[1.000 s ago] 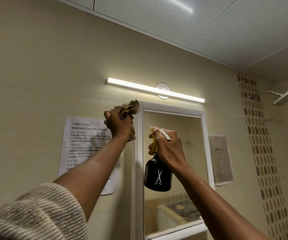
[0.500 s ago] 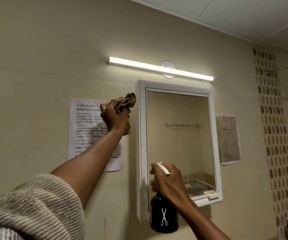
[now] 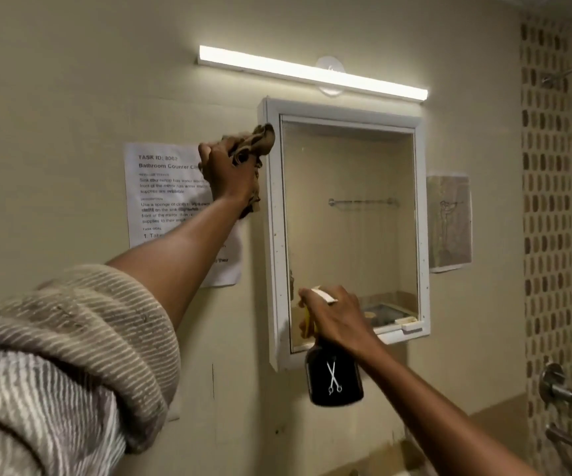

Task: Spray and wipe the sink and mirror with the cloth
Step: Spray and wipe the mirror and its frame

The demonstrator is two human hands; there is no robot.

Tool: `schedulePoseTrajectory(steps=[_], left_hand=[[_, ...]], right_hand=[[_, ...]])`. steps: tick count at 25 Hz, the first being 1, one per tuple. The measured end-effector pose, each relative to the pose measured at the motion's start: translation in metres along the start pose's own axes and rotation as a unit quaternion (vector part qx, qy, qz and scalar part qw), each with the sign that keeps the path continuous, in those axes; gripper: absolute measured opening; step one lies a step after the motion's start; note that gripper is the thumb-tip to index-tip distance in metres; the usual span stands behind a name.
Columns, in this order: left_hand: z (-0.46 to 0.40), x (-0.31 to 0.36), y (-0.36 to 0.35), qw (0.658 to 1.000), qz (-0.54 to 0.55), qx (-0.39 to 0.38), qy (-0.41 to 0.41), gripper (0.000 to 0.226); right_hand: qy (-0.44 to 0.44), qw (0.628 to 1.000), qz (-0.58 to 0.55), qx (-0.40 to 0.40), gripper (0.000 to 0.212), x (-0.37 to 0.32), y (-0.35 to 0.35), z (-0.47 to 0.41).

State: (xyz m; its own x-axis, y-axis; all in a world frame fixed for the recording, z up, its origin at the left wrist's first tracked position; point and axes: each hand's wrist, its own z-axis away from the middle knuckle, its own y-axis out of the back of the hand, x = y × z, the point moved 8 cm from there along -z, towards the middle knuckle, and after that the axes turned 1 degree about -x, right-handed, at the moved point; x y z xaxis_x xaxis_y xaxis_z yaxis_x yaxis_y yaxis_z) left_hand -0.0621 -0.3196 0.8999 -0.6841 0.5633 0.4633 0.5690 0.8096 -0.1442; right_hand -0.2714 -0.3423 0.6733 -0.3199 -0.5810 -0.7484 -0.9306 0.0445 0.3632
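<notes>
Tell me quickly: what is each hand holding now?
Left hand: closed, holding the cloth.
Right hand: closed, holding the spray bottle.

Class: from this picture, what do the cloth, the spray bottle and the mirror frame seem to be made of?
Cloth: soft brown fabric; it crumples.
Spray bottle: glossy black, glass or plastic, cannot tell.
Mirror frame: white, smooth, probably plastic or painted wood, speckled.

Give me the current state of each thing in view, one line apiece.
Left hand: raised, gripping the cloth.
Cloth: bunched, against the mirror frame's upper left edge.
Right hand: gripping the spray bottle's top.
Spray bottle: upright, by the mirror's lower left corner.
Mirror: wall-mounted, speckled frame.
Light bar: on.
</notes>
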Motion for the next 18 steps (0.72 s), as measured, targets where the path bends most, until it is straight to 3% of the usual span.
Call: schedulePoseTrajectory(steps=[7, 13, 18], left_hand=[[0.002, 0.005, -0.006, 1.000, -0.008, -0.010, 0.010, 0.026], [-0.018, 0.036, -0.009, 0.999, -0.024, -0.013, -0.047, 0.024], [-0.014, 0.042, -0.040, 0.979, -0.135, -0.126, -0.081, 0.047]], right_hand=[[-0.079, 0.993, -0.028, -0.079, 0.040, 0.025, -0.018, 0.031], [0.056, 0.997, -0.037, 0.028, 0.038, -0.044, 0.028, 0.002], [0.093, 0.990, -0.072, 0.081, 0.039, -0.077, 0.058, -0.016]])
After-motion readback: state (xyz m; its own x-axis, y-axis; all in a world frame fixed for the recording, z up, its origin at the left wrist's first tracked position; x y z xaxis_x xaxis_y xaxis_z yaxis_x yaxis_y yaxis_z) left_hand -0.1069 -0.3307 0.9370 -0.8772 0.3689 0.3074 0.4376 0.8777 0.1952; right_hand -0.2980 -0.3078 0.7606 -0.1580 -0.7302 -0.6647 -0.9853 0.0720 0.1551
